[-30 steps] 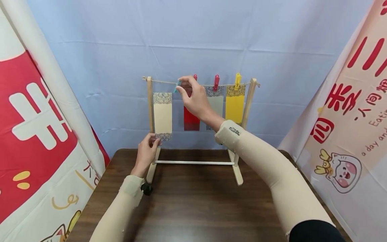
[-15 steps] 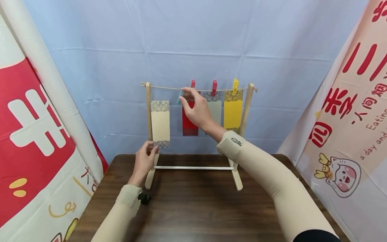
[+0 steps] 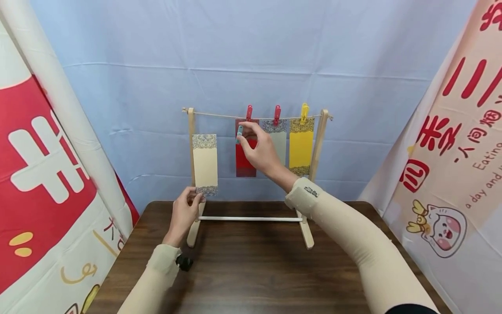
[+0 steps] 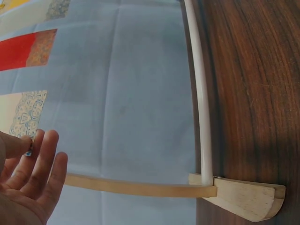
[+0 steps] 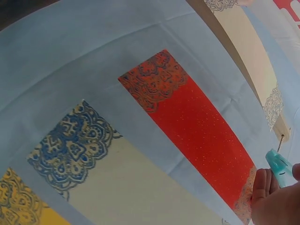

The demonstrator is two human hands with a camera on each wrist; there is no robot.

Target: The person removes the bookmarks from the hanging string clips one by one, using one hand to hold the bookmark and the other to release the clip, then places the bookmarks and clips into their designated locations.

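Observation:
My left hand [image 3: 185,209] pinches the lower corner of a cream card [image 3: 205,168] with patterned ends, which stands upright near the frame's left post. In the left wrist view the thumb and a finger grip its patterned end [image 4: 29,115]. My right hand [image 3: 259,146] holds a teal clothespin [image 3: 239,133] between thumb and fingers, in front of the red card [image 3: 246,170]. The right wrist view also shows the clothespin [image 5: 280,166] in the fingers. The cream card's top edge is below the string [image 3: 219,115].
A wooden frame [image 3: 321,139] with a white crossbar [image 3: 251,219] stands on the brown table [image 3: 251,266]. Red clothespins [image 3: 277,114] hold the red and grey cards [image 3: 280,144] on the string; a yellow clothespin [image 3: 304,113] holds the yellow card [image 3: 301,150].
My right hand has moved down and right from the string with the teal clothespin. My left hand has lowered the cream card slightly and shifted it left.

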